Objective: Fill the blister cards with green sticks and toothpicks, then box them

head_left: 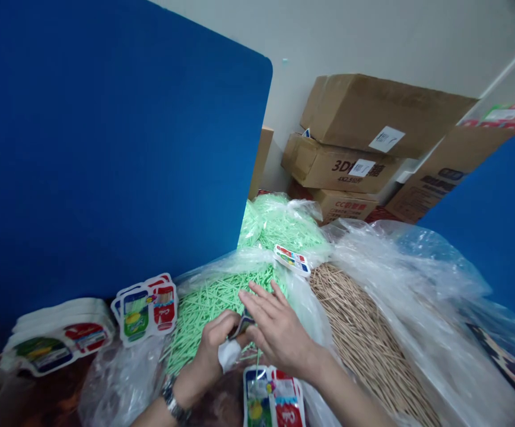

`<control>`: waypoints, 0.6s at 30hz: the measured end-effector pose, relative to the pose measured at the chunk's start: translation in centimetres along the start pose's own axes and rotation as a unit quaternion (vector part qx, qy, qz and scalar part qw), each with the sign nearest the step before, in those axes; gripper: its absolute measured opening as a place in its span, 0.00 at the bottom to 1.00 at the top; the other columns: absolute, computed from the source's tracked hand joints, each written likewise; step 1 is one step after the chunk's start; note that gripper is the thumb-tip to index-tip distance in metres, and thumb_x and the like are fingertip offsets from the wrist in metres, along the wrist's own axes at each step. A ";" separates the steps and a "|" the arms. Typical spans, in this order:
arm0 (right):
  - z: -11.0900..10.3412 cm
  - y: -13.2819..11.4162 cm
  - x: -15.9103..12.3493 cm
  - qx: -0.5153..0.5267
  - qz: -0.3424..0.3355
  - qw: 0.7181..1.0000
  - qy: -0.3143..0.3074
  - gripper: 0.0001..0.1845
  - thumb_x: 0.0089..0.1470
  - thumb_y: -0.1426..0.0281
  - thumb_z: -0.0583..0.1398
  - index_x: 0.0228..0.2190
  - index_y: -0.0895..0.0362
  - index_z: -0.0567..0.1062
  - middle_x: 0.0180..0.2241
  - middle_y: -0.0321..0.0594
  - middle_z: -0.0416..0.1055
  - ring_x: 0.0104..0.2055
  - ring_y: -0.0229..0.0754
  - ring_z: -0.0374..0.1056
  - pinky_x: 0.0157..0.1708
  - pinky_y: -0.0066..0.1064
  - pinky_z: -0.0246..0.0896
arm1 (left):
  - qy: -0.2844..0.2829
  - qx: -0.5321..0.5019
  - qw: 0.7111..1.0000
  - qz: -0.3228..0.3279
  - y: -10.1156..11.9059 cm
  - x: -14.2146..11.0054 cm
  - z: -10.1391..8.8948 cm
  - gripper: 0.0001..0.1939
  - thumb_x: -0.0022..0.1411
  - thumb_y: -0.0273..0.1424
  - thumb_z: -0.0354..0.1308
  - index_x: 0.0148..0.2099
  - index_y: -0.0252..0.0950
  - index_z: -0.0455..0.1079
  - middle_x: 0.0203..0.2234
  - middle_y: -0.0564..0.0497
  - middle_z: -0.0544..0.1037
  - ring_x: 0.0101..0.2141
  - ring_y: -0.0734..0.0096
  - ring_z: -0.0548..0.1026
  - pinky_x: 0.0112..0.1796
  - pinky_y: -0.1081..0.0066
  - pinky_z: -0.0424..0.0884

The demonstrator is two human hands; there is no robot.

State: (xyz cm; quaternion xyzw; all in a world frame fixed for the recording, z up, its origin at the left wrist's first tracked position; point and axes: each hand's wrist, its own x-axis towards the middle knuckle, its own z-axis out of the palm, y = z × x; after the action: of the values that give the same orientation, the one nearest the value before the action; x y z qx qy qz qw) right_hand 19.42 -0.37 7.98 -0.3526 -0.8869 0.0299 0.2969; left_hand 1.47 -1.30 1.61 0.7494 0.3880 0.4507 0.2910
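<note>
My left hand (215, 347), with a metal-band watch on its wrist, is closed around a small packet (245, 323) with a dark printed top. A white flap (229, 354) shows below its fingers. My right hand (279, 332) lies against the packet's right side, fingers stretched out and apart. Both hands are above an open clear bag of thin green sticks (208, 305). Just below them lies a die-cut printed card (274, 397) with a green-and-yellow and a red cola picture. What the packet contains is hidden by my fingers.
Left are a stack of printed cards (62, 338) and a few loose ones (146, 308). Another card (292, 260) lies on the plastic. Brown sticks (364, 332) fill a bag at right. Cardboard boxes (382, 112) are stacked behind; a blue panel (119, 136) stands at left.
</note>
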 end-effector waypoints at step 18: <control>1.2 1.8 -1.3 0.172 0.171 0.970 0.024 0.09 0.61 0.68 0.53 0.31 0.55 0.72 0.29 0.38 0.69 0.33 0.40 0.66 0.32 0.30 0.61 | 0.028 -0.043 0.992 -0.115 -0.8 0.2 0.0 0.08 0.57 0.32 0.60 0.28 0.36 0.67 0.24 0.54 0.70 0.26 0.70 0.67 0.29 0.72 0.63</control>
State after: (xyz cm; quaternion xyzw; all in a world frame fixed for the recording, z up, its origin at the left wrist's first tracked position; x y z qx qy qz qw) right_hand 20.63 0.37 5.87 -0.4434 -0.7874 0.2239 0.3651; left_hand 1.26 -0.71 1.06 0.6736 0.4600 0.4514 0.3616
